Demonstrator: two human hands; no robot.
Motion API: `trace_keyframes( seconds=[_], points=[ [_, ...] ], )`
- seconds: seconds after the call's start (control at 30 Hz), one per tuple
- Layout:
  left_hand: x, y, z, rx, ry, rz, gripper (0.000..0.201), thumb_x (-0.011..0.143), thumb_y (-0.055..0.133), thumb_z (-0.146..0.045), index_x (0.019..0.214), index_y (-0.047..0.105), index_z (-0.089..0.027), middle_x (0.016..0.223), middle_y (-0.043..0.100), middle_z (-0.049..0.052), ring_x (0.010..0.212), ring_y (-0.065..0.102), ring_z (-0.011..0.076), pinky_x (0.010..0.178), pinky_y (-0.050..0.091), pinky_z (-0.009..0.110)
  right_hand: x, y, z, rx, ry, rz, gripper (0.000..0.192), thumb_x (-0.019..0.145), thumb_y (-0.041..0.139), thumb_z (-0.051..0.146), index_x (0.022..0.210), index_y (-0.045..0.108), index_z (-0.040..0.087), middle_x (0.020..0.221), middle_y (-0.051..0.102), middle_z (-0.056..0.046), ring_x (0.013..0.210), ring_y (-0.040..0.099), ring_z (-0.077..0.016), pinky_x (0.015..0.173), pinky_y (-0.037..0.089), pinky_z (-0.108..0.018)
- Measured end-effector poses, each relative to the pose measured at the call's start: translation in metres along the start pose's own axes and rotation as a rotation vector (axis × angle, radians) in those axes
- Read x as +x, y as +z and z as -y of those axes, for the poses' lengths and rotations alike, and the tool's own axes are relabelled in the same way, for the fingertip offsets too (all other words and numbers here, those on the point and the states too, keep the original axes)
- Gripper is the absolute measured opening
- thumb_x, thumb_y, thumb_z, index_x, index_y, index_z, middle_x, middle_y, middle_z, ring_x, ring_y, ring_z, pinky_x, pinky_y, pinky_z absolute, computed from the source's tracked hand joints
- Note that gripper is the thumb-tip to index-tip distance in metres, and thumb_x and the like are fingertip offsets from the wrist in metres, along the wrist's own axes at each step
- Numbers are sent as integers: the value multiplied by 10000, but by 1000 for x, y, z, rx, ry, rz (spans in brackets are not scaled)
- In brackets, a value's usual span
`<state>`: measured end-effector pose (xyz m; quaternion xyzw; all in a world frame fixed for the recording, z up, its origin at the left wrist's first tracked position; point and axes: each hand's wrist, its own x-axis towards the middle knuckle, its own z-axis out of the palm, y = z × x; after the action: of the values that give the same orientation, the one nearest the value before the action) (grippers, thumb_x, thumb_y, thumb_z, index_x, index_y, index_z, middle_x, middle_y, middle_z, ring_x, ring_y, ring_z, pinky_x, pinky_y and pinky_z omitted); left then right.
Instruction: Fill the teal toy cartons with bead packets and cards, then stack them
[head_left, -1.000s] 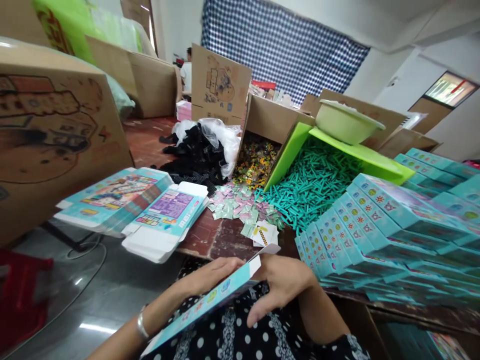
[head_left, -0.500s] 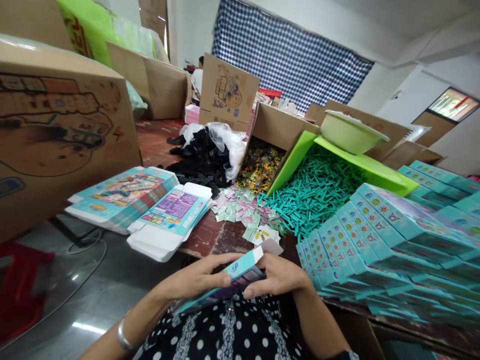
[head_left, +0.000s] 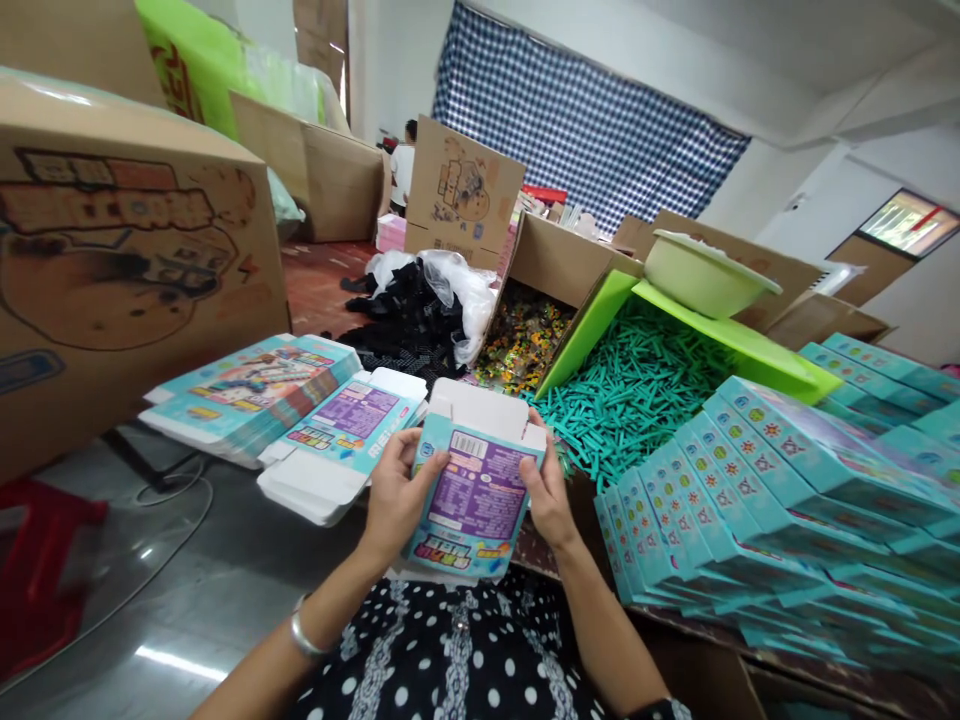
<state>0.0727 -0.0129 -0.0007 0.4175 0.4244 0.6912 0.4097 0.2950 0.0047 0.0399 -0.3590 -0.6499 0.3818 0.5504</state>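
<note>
The turquoise carton (head_left: 480, 490) looks folded into shape but unfinished, its white top flap (head_left: 478, 406) open; contents cannot be told. Flattened cartons (head_left: 251, 390) remain at left, while closed-looking boxes (head_left: 697, 490) stand stacked at right. At the near edge of the desk (head_left: 315, 285), the left hand (head_left: 397, 490) and right hand (head_left: 551, 492) pinch the carton's opposite sides, thumbs on its printed face.

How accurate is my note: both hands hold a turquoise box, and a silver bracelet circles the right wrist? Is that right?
Not quite: the silver bracelet circles the left wrist, as the head view shows. The left hand and right hand do hold the turquoise box.
</note>
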Motion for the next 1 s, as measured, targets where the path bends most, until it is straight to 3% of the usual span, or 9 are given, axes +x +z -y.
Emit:
trace_keyframes(
  seconds=[0.13, 0.23, 0.3, 0.37, 0.43, 0.5, 0.63, 0.8, 1.0],
  points=[
    [3, 4, 26, 55, 13, 97, 790, 1022, 679, -621, 1683, 450, -255, 1738, 532, 161, 1536, 595, 356, 1242, 523, 480, -5, 14, -33, 76, 147, -7, 718, 1072, 608, 672, 1691, 520, 320, 1589, 673, -67, 1582, 538, -283, 1360, 399, -465],
    [15, -4, 47, 155, 6, 187, 761, 1048, 587, -626, 1699, 482, -247, 1823, 419, 120, 1685, 391, 349, 1389, 314, 487, -1, 16, -51, 109, 205, 40, 695, 1055, 607, 704, 1633, 578, 319, 1496, 722, -63, 1459, 632, -284, 1252, 505, -458],
    [25, -11, 59, 188, -25, 214, 696, 1031, 577, -653, 1573, 617, -218, 1692, 585, 140, 1593, 511, 362, 1351, 367, 493, 4, 16, -64, 72, 225, 51, 651, 1042, 600, 742, 1505, 674, 290, 1366, 760, -78, 1296, 698, -286, 1125, 566, -437],
    [31, -16, 70, 192, -55, 210, 598, 1011, 571, -689, 1311, 743, -202, 1386, 765, 144, 1323, 694, 356, 1200, 513, 482, 10, 17, -79, -1, 236, 58, 622, 1031, 572, 791, 1286, 760, 255, 1180, 773, -81, 1081, 714, -272, 981, 583, -408],
    [33, -19, 80, 181, -78, 189, 547, 988, 573, -730, 1032, 746, -214, 1070, 792, 108, 1063, 731, 326, 1027, 583, 451, 12, 19, -95, -86, 223, 62, 637, 1013, 545, 834, 1003, 754, 233, 961, 722, -59, 885, 656, -245, 850, 553, -382],
    [30, -21, 89, 167, -96, 164, 558, 950, 596, -772, 875, 690, -227, 897, 746, 76, 932, 698, 303, 916, 587, 426, 11, 24, -109, -149, 191, 49, 645, 997, 548, 841, 817, 667, 233, 853, 647, -36, 823, 602, -229, 811, 512, -371],
    [18, -22, 103, 123, -129, 67, 585, 868, 663, -813, 853, 625, -230, 806, 663, 30, 789, 627, 250, 771, 548, 374, 3, 35, -127, -176, 180, -33, 551, 987, 589, 761, 865, 643, 227, 907, 655, -38, 885, 615, -228, 855, 495, -365],
    [10, -23, 100, 45, -131, -36, 624, 821, 714, -826, 1004, 581, -244, 912, 685, 28, 856, 673, 231, 791, 554, 326, -1, 42, -130, -95, 231, -152, 540, 853, 797, 682, 1094, 616, 234, 945, 685, -19, 907, 643, -224, 859, 516, -343],
    [25, -39, 60, 75, -223, 164, 573, 791, 853, -731, 722, 623, -211, 706, 659, 18, 639, 608, 201, 539, 484, 265, 18, 33, -107, -36, 297, 119, 625, 780, 851, 776, 712, 543, 236, 719, 572, 21, 707, 535, -171, 735, 488, -317]
  ],
)
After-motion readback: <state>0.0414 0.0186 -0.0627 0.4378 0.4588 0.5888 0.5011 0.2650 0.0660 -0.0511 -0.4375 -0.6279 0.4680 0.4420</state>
